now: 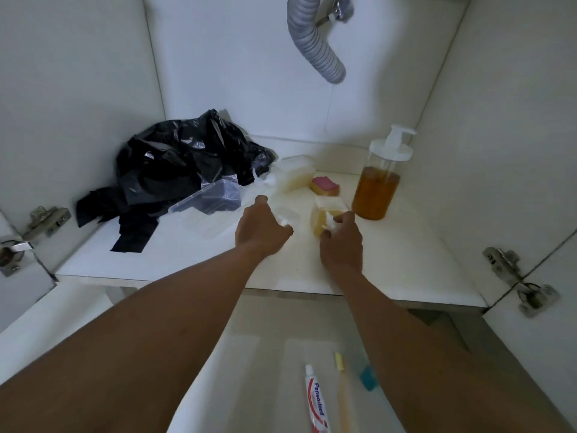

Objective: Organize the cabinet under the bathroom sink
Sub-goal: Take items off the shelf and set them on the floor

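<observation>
While both my arms reach forward into the cabinet, my right hand (pixel 341 242) grips the small yellow bottle (pixel 321 221), which lies on its side near the middle of the cabinet floor (pixel 193 260); the fingers curl round its white pump end. My left hand (pixel 261 228), at 9 o'clock of the bottle, sits knuckles up with its fingers curled onto a small white piece (pixel 283 220), too blurred for me to say what it is. The two hands are near each other but apart.

At 1 o'clock of the bottle, just beside it, the tall pump dispenser (pixel 376 189) of amber liquid stands upright. At 12 o'clock lies a pink-topped sponge (pixel 324 185), and at 11 a clear tub (pixel 296 176). At 10 o'clock a clear plastic container (pixel 207 200) leans tilted against the heap of black plastic bags (pixel 187 157) filling the left rear corner.

I see bare floor from 3 to 5 o'clock of the right hand out to the right wall, and along the front edge at 7 o'clock. The grey drain hose (pixel 315 42) hangs overhead at 12 o'clock, well apart. Below the front edge, toward me, a toothpaste tube (pixel 317 398) and a yellow toothbrush (pixel 339 368) lie between my forearms
</observation>
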